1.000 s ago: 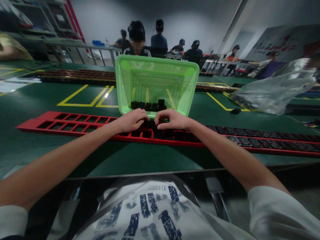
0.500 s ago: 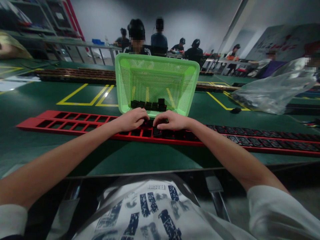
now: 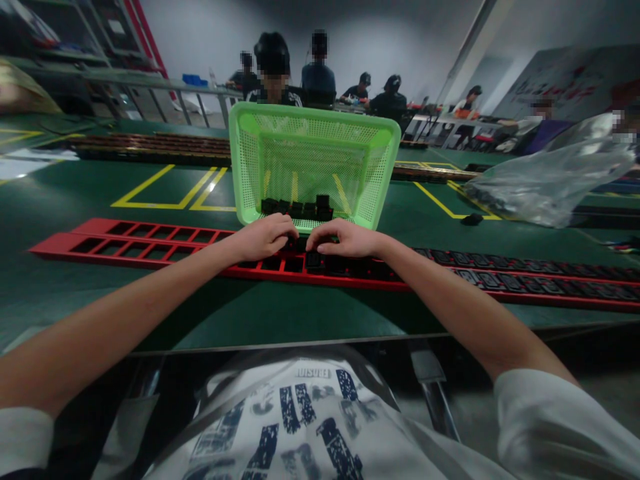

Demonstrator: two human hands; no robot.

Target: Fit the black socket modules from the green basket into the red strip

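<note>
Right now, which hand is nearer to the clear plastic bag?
Right. The right hand is over the red slotted rack, to the left of the plastic bag and nearer the camera; the left hand is farther left along the rack.

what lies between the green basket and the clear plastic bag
In the head view, between the basket and bag lie green tabletop, yellow lines, a small dark object and, farther back, long brownish strips.

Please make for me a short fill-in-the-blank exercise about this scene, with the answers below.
1. The basket is coloured ____.
2. The pieces inside it are coloured ____.
3. As the person sees it, the frame is unfilled toward its ____ end.
4. The hand nearer the bag is the ____ one.

Missing words: green; black; left; right.
</note>
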